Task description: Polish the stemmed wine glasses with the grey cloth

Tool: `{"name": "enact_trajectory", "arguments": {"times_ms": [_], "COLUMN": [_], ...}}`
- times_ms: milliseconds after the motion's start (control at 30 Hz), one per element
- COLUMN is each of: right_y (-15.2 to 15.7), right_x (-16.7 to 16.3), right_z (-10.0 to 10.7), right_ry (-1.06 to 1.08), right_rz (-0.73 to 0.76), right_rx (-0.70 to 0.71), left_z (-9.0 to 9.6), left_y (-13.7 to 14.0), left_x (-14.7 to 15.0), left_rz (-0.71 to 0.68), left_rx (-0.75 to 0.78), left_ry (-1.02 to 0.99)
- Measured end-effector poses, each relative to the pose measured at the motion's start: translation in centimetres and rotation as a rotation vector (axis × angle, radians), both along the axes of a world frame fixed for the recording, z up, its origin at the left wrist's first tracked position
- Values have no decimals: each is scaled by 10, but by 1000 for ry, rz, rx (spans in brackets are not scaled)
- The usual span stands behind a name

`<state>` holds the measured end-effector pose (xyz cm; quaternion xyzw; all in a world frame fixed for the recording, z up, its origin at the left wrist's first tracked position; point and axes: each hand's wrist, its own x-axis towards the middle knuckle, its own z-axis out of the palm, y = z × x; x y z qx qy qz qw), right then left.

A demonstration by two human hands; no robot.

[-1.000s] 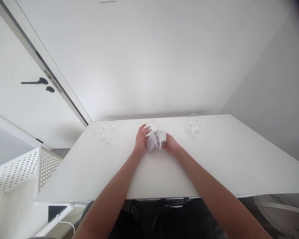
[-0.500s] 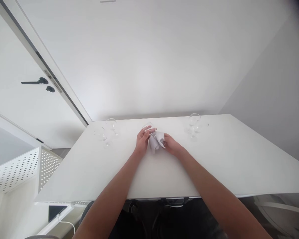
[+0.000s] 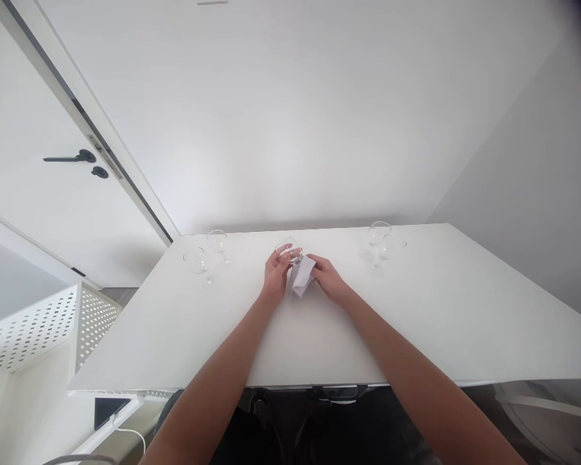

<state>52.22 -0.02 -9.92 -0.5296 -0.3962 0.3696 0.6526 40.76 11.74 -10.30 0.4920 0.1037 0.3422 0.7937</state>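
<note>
Over the middle of the white table, my left hand (image 3: 275, 274) is closed around the bowl of a clear stemmed glass (image 3: 289, 250). The glass is tilted, its rim pointing away from me. My right hand (image 3: 327, 276) pinches a pale grey-white cloth (image 3: 303, 276), which lies against the lower end of the glass and hides its stem and foot. Some of the right fingers are behind the cloth.
Two stemmed glasses, one of them nearer (image 3: 196, 261), stand upright on the left of the table (image 3: 416, 323). Another pair, including a rear glass (image 3: 379, 234), stands to the right. A white wall rises behind; a door with a dark handle (image 3: 72, 157) is at left.
The cloth has been folded closer around the glass's lower part, and my right hand has shifted slightly left with it. My left hand keeps its hold on the glass.
</note>
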Motion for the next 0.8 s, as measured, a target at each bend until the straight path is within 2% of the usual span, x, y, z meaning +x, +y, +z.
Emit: {"name": "enact_trajectory", "arguments": {"times_ms": [67,200,267,433,600,800], "right_y": [1,1,0,0,0,0], "right_x": [0,3,4,2,2,0], "right_z": [0,-2,-2,0,-2,-3], "right_ry": [-67,132,159,-57,131,-184], "right_rz": [-38,16,53,-7,50,-135], "right_rx": [22,-1,-21,16,-31,57], "left_z": [0,0,0,1,2,2], "left_y": [0,0,-1,0,0,-1], "left_x": [0,1,0,0,-1,-2], "left_rz": [16,-7,-26,-19,-42,-50], "left_rx": [-6,2,13,-16,-3,-4], "left_ry": [2,-35,-40,-31,-60,-67]}}
